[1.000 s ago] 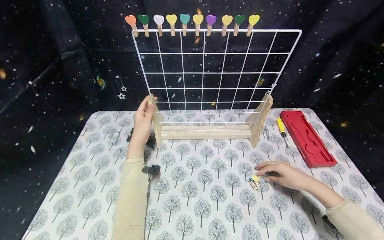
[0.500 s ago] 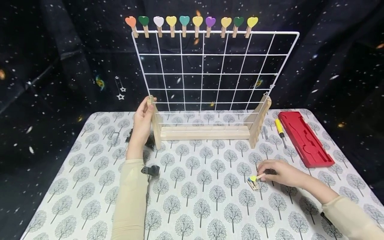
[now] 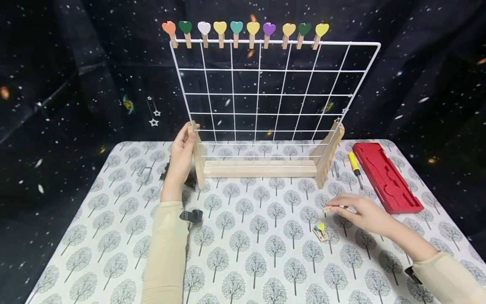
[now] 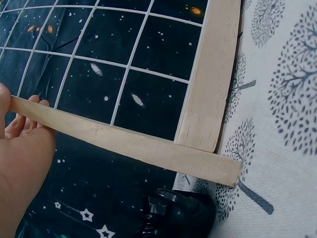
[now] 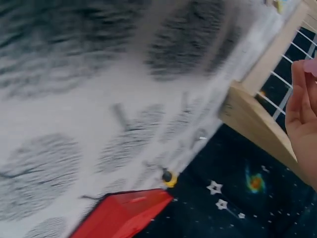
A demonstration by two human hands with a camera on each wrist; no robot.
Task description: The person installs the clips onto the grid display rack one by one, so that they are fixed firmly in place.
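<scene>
A white wire grid [image 3: 258, 94] stands in a wooden base, with several heart-topped clothespins [image 3: 236, 29] clipped in a row along its top bar. My left hand [image 3: 181, 154] grips the upper end of the left wooden side post [image 3: 198, 160]; in the left wrist view the thumb and fingers lie on either side of this post [image 4: 124, 141]. My right hand [image 3: 360, 211] pinches a small clothespin [image 3: 326, 209] just above the table. Its heart [image 5: 310, 67] looks pink in the right wrist view. Below the right fingertips lie a few clothespins [image 3: 320, 233], one with a yellow-green heart.
A red tray [image 3: 387, 177] with shaped hollows lies at the right, beside a yellow-handled screwdriver [image 3: 355, 166] and a small metal piece [image 3: 336, 170]. Behind the left wrist sits a black object [image 4: 181, 210]. A bent metal piece [image 3: 145, 172] lies farther left. Tree-print cloth [image 3: 243, 270] covers the table.
My right hand has picked a clothespin from the small pile and lifted it slightly up and away. The left hand stays on the post.
</scene>
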